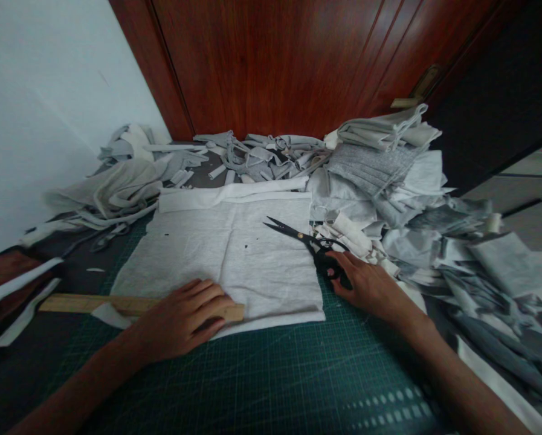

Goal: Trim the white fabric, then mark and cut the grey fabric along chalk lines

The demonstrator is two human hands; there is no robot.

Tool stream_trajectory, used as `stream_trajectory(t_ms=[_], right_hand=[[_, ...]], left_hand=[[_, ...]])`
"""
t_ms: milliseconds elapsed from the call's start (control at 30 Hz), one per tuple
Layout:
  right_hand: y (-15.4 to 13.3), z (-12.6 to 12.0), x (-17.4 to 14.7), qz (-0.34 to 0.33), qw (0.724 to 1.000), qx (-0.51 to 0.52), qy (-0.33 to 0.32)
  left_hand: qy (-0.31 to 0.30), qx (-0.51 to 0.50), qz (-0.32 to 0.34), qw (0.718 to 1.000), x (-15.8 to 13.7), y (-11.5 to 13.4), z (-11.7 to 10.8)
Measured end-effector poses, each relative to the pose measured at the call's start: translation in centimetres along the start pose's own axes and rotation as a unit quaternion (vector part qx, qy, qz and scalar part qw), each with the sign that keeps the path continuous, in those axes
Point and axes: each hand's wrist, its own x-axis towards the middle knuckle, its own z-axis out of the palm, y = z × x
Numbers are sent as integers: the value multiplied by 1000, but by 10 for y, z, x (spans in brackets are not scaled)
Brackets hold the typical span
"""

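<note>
A light grey piece of fabric (271, 266) lies nearly flat on the green cutting mat (261, 374), with a few small dark marks on it. My left hand (187, 320) rests over a wooden ruler (80, 303) near the fabric's front edge, fingers on the far side and thumb on the near side. In my right hand (365, 281) are black scissors (298, 233), gripped by the handles at the fabric's right edge. Their blades point left above the fabric and are slightly apart. A white strip (234, 192) lies along the fabric's far edge.
Grey fabric scraps (261, 158) line the back by a reddish-brown wooden door (271, 66). Stacked folded fabric (374, 163) rises at the back right, with more scraps (474, 260) spreading down the right side. A crumpled cloth heap (121, 187) lies at the left by a white wall (48, 109).
</note>
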Motion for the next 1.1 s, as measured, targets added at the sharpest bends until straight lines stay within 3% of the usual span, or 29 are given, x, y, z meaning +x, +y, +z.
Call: stream_trajectory(t_ms=[333, 400, 467, 567, 633, 700, 867, 1100], right_hand=[[-10, 4, -12, 57, 994, -96, -8], [-15, 3, -13, 51, 995, -85, 29], [-22, 0, -14, 0, 995, -29, 100], [-35, -1, -15, -161, 968, 83, 174], [-45, 4, -15, -265, 942, 118, 169], [-55, 12, -15, -325, 928, 125, 133], [-73, 30, -16, -362, 924, 115, 38], [-77, 36, -23, -390, 912, 130, 0]], left_hand=[[-56, 4, -32, 998, -9, -14, -10], [-60, -1, -32, 998, -10, -13, -10], [-56, -2, -22, 998, -9, -9, -9], [-51, 5, -2, 999, -6, -1, -6], [-51, 6, 4, 999, -3, 4, -4], [-53, 4, 6, 999, -1, 9, -2], [-54, 29, -4, 998, -1, 15, 0], [-61, 73, -30, 995, -8, 11, 7]])
